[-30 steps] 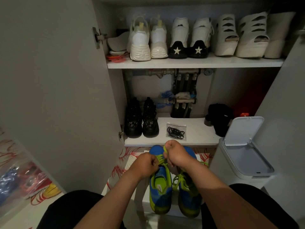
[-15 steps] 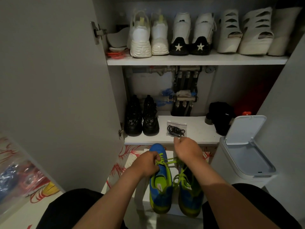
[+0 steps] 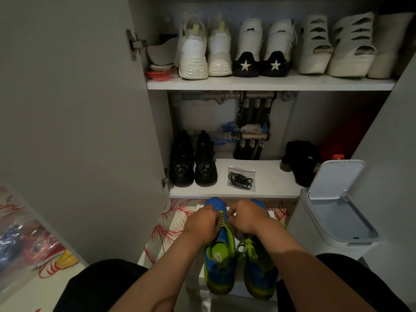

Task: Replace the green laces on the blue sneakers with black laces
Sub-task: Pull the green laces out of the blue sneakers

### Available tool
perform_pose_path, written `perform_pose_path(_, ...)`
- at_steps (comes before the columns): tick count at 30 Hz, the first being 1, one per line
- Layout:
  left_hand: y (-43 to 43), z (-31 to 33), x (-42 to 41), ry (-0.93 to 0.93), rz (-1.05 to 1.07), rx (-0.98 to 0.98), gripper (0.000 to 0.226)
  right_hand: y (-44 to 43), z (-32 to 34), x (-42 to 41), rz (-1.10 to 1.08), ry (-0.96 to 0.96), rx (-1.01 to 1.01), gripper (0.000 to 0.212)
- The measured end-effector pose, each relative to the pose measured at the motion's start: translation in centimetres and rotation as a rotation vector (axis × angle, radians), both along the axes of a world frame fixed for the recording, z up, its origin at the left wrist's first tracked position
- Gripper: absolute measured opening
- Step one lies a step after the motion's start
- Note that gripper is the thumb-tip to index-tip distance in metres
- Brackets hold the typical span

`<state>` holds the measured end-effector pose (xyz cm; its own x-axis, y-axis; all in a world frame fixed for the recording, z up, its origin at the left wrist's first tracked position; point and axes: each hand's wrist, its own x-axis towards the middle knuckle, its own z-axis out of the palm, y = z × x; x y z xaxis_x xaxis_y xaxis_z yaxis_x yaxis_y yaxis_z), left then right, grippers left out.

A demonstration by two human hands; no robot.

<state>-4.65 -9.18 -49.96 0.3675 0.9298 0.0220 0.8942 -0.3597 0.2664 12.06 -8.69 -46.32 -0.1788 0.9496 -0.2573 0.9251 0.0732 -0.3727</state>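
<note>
1. Cupboard shelves (image 3: 270,83) ahead; curled fingers of the left hand (image 3: 202,224) and right hand (image 3: 247,218) pinch the green lace (image 3: 223,224) over the left blue sneaker (image 3: 219,264).
2. Hands sit close together, forearms converging.
3. Right hand, lifted earlier, is lower now.
4. Bagged black laces (image 3: 240,179) lie at the lower shelf's (image 3: 270,176) front edge.

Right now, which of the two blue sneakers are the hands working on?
The left sneaker: left hand and right hand both pinch its green lace near the toe. The right sneaker beside it has its lace crisscrossed, unheld.
</note>
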Motion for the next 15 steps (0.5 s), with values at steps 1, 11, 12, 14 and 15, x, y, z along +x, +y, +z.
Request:
perform_pose_path(1,0.04,-0.10,-0.01,-0.001,-0.002,0.004,0.014,-0.03,0.03,0.03,0.018,0.012,-0.020,0.017)
perform_pose_path(11,0.48,-0.61,0.41,-0.072,0.014,-0.063,0.011,-0.34,-0.27,-0.47,0.022,0.012,-0.038,0.036)
perform_pose_path(12,0.53,-0.54,0.37,-0.112,0.031,-0.080,0.005,-0.44,-0.23,-0.61,0.031,0.012,-0.040,0.036)
perform_pose_path(14,0.47,-0.36,0.23,-0.185,0.101,-0.115,0.014,-0.55,-0.27,-0.81,0.058,-0.006,-0.037,0.035)
perform_pose_path(15,0.49,-0.32,0.07,-0.217,0.131,-0.129,0.018,-0.58,-0.27,-0.85,0.072,-0.023,-0.029,0.035)
